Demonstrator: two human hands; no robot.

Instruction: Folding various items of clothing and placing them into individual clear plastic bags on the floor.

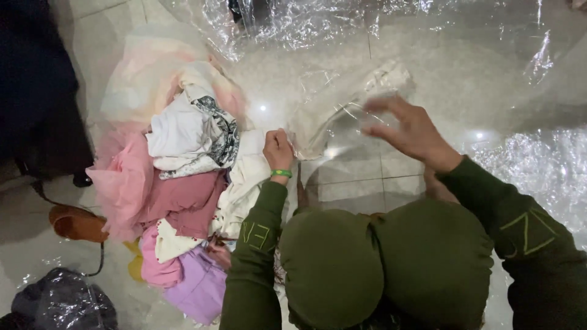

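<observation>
My left hand [278, 150], with a green band at the wrist, is closed on the edge of a clear plastic bag [342, 113] that lies crumpled on the tiled floor. My right hand [411, 131] hovers over the same bag with its fingers spread, touching or just above the film; it is blurred. Beside my left hand lies a pile of clothes [183, 171]: white, pink, lilac and a white piece with a black print. My knees in olive green trousers [385, 263] fill the bottom of the view.
A large sheet of clear plastic [489, 55] covers the floor beyond and to the right. A brown shoe [76, 223] and a dark plastic-wrapped bundle [61, 302] lie at the lower left. Someone in dark clothing [36, 91] stands at the left edge.
</observation>
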